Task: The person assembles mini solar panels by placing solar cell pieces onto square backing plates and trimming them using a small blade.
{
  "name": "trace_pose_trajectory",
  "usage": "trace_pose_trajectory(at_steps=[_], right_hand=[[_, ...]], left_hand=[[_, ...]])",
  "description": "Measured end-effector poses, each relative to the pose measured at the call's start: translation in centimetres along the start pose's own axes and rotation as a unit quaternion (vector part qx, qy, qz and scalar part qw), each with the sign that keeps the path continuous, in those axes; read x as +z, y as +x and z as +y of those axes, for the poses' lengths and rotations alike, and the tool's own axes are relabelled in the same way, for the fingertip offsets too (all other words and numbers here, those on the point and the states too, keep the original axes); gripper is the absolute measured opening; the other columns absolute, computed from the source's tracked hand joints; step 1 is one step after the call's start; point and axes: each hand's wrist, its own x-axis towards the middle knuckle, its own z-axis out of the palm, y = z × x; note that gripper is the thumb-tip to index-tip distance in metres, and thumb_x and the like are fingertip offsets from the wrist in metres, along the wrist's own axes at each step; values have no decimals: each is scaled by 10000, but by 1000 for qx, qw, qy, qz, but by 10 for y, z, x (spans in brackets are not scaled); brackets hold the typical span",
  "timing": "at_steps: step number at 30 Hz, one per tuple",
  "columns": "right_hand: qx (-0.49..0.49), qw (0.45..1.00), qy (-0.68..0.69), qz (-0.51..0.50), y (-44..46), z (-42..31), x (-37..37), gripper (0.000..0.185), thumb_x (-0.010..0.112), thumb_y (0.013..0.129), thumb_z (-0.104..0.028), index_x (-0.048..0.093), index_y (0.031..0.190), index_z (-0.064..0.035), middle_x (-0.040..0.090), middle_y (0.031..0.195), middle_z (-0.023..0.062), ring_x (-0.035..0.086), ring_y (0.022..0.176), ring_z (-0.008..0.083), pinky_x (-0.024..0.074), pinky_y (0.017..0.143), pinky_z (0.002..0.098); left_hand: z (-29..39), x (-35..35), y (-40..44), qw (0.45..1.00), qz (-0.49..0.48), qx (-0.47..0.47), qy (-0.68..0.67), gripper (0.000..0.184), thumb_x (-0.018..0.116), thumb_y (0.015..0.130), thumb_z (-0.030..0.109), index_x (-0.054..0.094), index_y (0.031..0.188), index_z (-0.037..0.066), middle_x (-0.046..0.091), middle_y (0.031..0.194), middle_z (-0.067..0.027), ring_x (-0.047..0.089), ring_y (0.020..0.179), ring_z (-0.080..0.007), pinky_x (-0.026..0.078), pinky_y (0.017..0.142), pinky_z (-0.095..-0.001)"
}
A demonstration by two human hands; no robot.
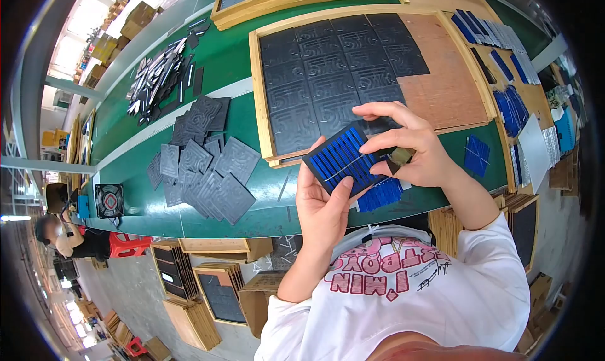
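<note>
A small solar panel point(343, 161), a black square frame with blue cell strips, is tilted above the table's near edge. My left hand point(320, 203) grips it, thumb across the front and fingers behind. My right hand point(419, 146) is curled at the panel's right side, index fingertip and thumb at its edge and another finger raised. A small yellowish-brown piece point(401, 156) shows between the right fingers; I cannot tell whether it is held. Below the hands lies a stack of blue solar cells point(381, 196). Behind them, a wooden-framed tray point(257, 77) holds rows of black squares.
Loose black square plates point(217, 178) and a heap of dark strips point(157, 77) lie left on the green table point(271, 197). More blue cells point(477, 156) lie right. A small fan point(109, 200) stands far left; another person point(69, 238) sits beyond. Wooden frames point(220, 291) are stacked below.
</note>
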Motion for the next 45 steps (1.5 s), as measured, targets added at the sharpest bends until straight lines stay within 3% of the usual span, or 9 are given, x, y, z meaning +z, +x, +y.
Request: trace_pose_trajectory(at_steps=[9, 12, 18, 24, 32, 35, 38, 41, 45], right_hand=[[-24, 999, -30, 18, 1, -1, 2, 354, 856, 687, -119, 751, 1025, -122, 588, 1357, 128, 589, 1111, 289, 497, 939, 401], [-24, 999, -38, 20, 1, -1, 3, 346, 853, 692, -118, 746, 1022, -118, 589, 1352, 129, 591, 1099, 290, 503, 921, 398], [-22, 998, -43, 26, 0, 0, 2, 343, 851, 698, -122, 740, 1022, -102, 595, 1343, 130, 594, 1092, 286, 513, 907, 388], [-24, 998, -48, 27, 2, 1, -3, 341, 847, 707, -136, 736, 1025, -85, 609, 1325, 132, 600, 1096, 282, 516, 917, 385], [-18, 998, -48, 28, 1, 2, -2, 333, 848, 712, -140, 738, 1021, -87, 613, 1322, 130, 606, 1097, 279, 522, 915, 389], [-5, 1000, 8, 18, 1, 2, -3, 434, 856, 711, -135, 704, 1114, -76, 610, 1323, 122, 601, 1121, 258, 511, 943, 378], [121, 989, 64, 49, 6, -18, 2, 615, 869, 707, -134, 614, 1262, -62, 607, 1319, 117, 592, 1152, 231, 493, 981, 358], [132, 987, 66, 57, 5, -15, 17, 750, 876, 700, -133, 520, 1355, -53, 606, 1306, 116, 588, 1141, 210, 475, 995, 334], [164, 982, 81, 39, 4, -13, 9, 684, 869, 712, -136, 547, 1310, -54, 630, 1249, 85, 593, 1050, 159, 488, 926, 324]], left_hand=[[-2, 0, 1, 1000, 16, 12, 9, 670, 522, 915, -157, 286, 1512, 34, 533, 1349, -137, 602, 1198, -220, 570, 990, -408], [-4, 0, 3, 998, 28, 32, 37, 630, 545, 918, -108, 316, 1488, 29, 542, 1341, -197, 619, 1185, -330, 595, 927, -510], [-4, 2, 3, 998, 18, 35, 41, 628, 545, 928, -76, 301, 1498, 26, 530, 1364, -210, 609, 1204, -345, 583, 939, -524], [5, 7, 1, 998, -5, -7, -60, 549, 423, 1004, 64, 251, 1525, 25, 460, 1433, -243, 557, 1265, -392, 549, 978, -562], [2, 6, 0, 999, -1, -7, -38, 541, 392, 1027, 58, 230, 1543, 66, 447, 1450, -206, 544, 1286, -355, 540, 1007, -532], [1, 9, 0, 1000, 6, -2, -30, 537, 394, 1026, 60, 239, 1539, 61, 457, 1441, -205, 556, 1275, -351, 551, 997, -517], [-6, 11, -2, 1000, -1, 7, 2, 538, 383, 1021, 47, 240, 1539, 63, 460, 1437, -198, 554, 1278, -339, 544, 1007, -513], [-14, 14, -5, 999, -14, 2, 34, 556, 360, 1016, 19, 224, 1551, 84, 444, 1447, -168, 515, 1317, -303, 504, 1055, -517], [-19, 12, -5, 998, -39, 15, 38, 554, 381, 1021, 36, 224, 1550, 84, 431, 1465, -178, 504, 1329, -325, 500, 1053, -532]])
